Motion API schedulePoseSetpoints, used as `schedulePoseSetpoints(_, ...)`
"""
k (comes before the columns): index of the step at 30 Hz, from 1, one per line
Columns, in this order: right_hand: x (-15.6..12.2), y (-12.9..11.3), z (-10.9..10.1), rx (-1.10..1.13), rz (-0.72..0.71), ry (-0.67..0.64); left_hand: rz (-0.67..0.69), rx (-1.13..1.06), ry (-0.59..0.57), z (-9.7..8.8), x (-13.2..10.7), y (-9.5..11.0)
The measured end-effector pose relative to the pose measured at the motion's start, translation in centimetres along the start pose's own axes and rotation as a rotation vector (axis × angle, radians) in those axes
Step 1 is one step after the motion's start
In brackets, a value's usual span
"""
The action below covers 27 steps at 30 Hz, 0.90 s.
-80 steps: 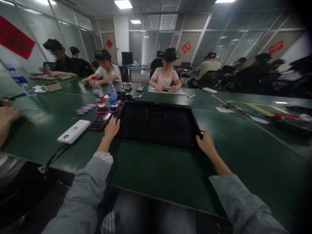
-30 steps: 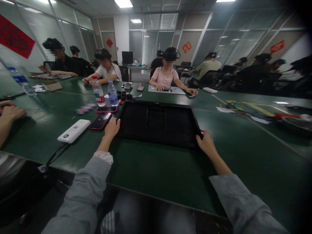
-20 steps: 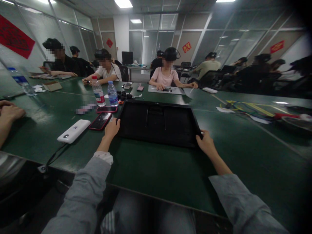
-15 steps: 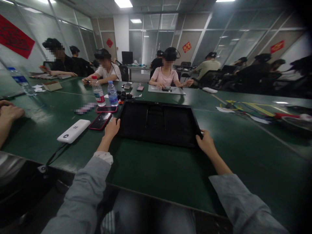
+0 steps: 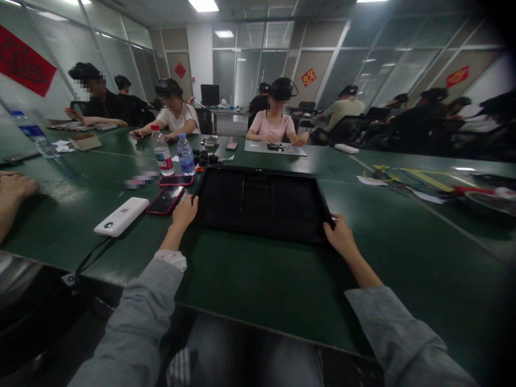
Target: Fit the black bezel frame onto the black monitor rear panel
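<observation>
A wide black tray [image 5: 226,212] with a raised rim lies in front of me, low over the green table or resting on it; which one I cannot tell. Two thin light lines run up and down its dark inner face. My left hand [image 5: 186,210] is closed on its left edge, thumb on top. At the near right corner, my right hand [image 5: 339,234] grips the rim, with some fingers hidden underneath. Just left of my left hand lies a phone with a red edge [image 5: 165,200]. Another red-edged phone [image 5: 176,180] sits behind it.
Left are a white power bank [image 5: 121,217] with a cord and two water bottles [image 5: 162,155]. Black items [image 5: 207,157] lie behind the tray. Cables [image 5: 407,178] cover the right side. A neighbour's hand [image 5: 19,186] rests far left; people sit opposite.
My hands and the tray stay almost still. Across the table, the person in pink has brought a hand in toward the board, and the person in white has shifted a hand leftward.
</observation>
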State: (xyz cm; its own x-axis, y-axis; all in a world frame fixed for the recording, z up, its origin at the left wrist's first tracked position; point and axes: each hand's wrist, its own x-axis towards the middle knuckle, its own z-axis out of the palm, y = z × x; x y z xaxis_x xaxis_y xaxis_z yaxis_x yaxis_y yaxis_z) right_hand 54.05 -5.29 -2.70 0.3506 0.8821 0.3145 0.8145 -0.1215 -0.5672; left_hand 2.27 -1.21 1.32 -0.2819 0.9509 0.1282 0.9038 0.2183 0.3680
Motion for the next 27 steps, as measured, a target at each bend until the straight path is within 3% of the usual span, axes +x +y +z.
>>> schedulePoseSetpoints(16, 0.0, -0.5, -0.3, 0.024, 0.031, -0.006, -0.004, 0.029, -0.006, -0.2, -0.2, 0.2)
schedulePoseSetpoints(22, 0.2, -0.3, -0.1, 0.326, 0.068, -0.039, -0.003, -0.011, 0.003, 0.3, 0.1, -0.1)
schedulePoseSetpoints(27, 0.6, -0.4, -0.5, 0.592, 0.198, -0.129, 0.027, -0.105, 0.032, 0.7, 0.7, -1.0)
